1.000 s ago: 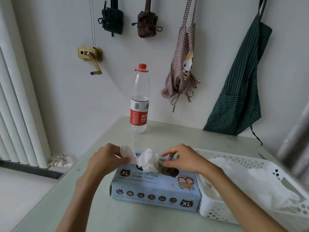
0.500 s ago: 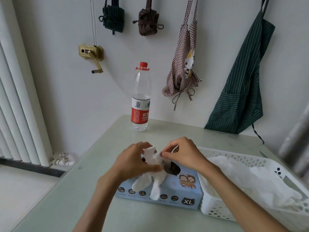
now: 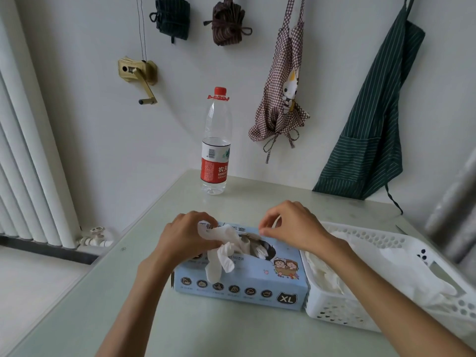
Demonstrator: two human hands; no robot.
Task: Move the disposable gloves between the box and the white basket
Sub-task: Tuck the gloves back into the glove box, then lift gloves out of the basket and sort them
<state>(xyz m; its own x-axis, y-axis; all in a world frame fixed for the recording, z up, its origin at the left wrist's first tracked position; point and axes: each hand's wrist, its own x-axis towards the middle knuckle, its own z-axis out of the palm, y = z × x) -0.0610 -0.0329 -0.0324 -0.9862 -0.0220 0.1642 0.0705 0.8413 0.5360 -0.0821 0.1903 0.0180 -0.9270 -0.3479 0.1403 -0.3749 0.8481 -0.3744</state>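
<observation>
1. Head view, hands. Left hand (image 3: 188,238) over the left part of the box (image 3: 240,276), fingers curled round a white glove (image 3: 222,253). Right hand (image 3: 291,228) over the right part of the box top, thumb and forefinger pinched together; whether a thin edge of film sits in that pinch cannot be told.

2. Head view, change. One second back: both hands on a bunched glove at the slot. Half a second back: hands close together, glove fingers dangling down the front face. Now: hands drawn apart, glove kept by the left alone, its fingers draped over the front face, its other end trailing to the dark slot.

3. Head view, placement. Box near the worktop's (image 3: 180,331) front edge, touching the white basket (image 3: 386,240) on its right; loose gloves heaped in the basket (image 3: 401,266). Water bottle (image 3: 215,143) at the back edge, well apart.

4. Meaning for the task. Glove judged part-way between slot and hand; direction of transfer not settled by these pictures. No transfer yet complete.
</observation>
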